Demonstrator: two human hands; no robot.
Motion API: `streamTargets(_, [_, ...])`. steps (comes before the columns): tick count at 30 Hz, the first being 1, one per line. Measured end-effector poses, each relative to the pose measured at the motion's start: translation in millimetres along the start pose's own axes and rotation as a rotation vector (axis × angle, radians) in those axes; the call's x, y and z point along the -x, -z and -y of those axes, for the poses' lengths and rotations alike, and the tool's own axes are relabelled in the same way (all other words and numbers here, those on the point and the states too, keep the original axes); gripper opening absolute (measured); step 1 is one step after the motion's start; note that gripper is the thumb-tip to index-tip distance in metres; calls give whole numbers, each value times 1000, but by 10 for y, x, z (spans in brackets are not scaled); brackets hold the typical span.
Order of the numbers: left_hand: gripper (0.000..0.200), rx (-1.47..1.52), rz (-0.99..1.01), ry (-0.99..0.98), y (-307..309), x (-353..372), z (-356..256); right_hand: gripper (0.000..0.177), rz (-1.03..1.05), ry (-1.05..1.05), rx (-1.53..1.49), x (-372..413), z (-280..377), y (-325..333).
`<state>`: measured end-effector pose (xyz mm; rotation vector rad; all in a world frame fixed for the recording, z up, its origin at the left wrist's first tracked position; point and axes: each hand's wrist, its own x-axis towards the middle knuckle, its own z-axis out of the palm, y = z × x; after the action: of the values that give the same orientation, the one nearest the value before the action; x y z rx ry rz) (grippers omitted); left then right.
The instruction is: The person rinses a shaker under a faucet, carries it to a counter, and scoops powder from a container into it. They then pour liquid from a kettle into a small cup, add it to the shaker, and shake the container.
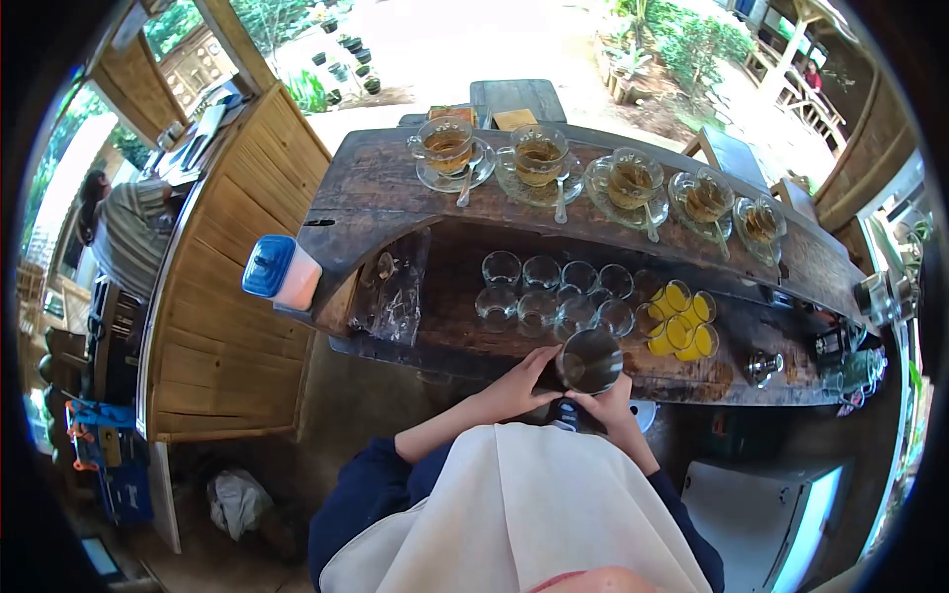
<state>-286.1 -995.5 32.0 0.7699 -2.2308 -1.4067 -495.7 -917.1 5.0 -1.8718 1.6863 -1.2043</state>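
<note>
Between my two hands is a dark round cup (590,362), seen from above. My left hand (524,383) wraps its left side, and my right hand (605,400) holds its lower right side. Just beyond it, several empty clear glasses (537,306) stand in rows on the lower wooden counter (455,351). To their right is a cluster of small glasses with yellow contents (680,331). Along the raised shelf, several glass cups of brown drink (540,158) rest on glass saucers with spoons.
A container with a blue lid (269,267) sits at the shelf's left end. Clear plastic (395,296) lies left of the glasses. A metal pot (764,367) is at right, above a white fridge (741,514). Another person (129,232) stands behind the left wooden partition (232,287).
</note>
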Motion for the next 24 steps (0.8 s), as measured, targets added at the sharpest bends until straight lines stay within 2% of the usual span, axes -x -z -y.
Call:
streamTargets(2, [67, -76, -20, -82, 127, 103, 139, 59, -88, 32, -24, 12, -11, -50])
streamTargets(4, [59, -84, 77, -113, 348, 225, 150, 59, -75, 61, 18, 8, 105, -34])
streamTargets(5, [48, -13, 18, -97, 445, 314, 99, 65, -91, 44, -27, 64, 86, -59])
streamTargets(6, [48, -13, 15, -95, 553, 395, 91, 71, -109, 29, -72, 129, 26, -92])
streamTargets(7, [46, 24, -17, -129, 677, 480, 103, 88, -178, -37, -169, 205, -8, -166])
streamTargets(8, [45, 59, -53, -165, 805, 566, 99, 88, -174, -29, -172, 321, -17, -230])
streamTargets(9, [35, 46, -165, -252, 938, 657, 48, 94, -362, -42, -225, 305, 208, -233])
streamTargets(10, [35, 39, -181, -253, 1099, 761, -6, 100, -547, -53, -281, 291, 378, -240])
streamTargets(12, [22, -69, -371, -372, 1435, 1003, -91, 98, -727, -13, -198, 377, 457, -223])
streamTargets(13, [17, -109, -469, -396, 1584, 1131, -107, 88, -867, 87, -174, 294, 645, -244])
streamTargets(14, [12, -150, -563, -422, 1724, 1252, -103, 72, -817, 262, -292, 199, 837, -173])
streamTargets(16, [14, -142, -800, -481, 1963, 1455, -5, 57, -647, 387, -431, 45, 1198, -160])
streamTargets(17, [18, -172, -942, -503, 2073, 1543, 64, 57, -646, 393, -437, -40, 1327, -199])
streamTargets(18, [23, -200, -1085, -525, 2171, 1612, 124, 53, -439, 366, -544, -138, 1450, -253])
streamTargets(19, [23, -205, -1092, -529, 2260, 1657, 157, 50, -228, 337, -644, -256, 1586, -318])
streamTargets(20, [37, -256, -1263, -476, 2342, 1683, 181, 37, -130, 220, -752, -403, 1767, -427])
streamTargets(21, [51, -307, -1430, -416, 2401, 1689, 185, 25, 35, 134, -720, -583, 1863, -496])
streamTargets(22, [51, -309, -1433, -419, 2444, 1683, 155, 20, 141, 68, -639, -746, 1930, -641])
streamTargets(23, [67, -366, -1420, -295, 2487, 1671, 109, 16, 244, 1, -555, -911, 1978, -813])
streamTargets(24, [84, -421, -1401, -172, 2524, 1651, 79, 17, 351, 33, -465, -1087, 2036, -959])
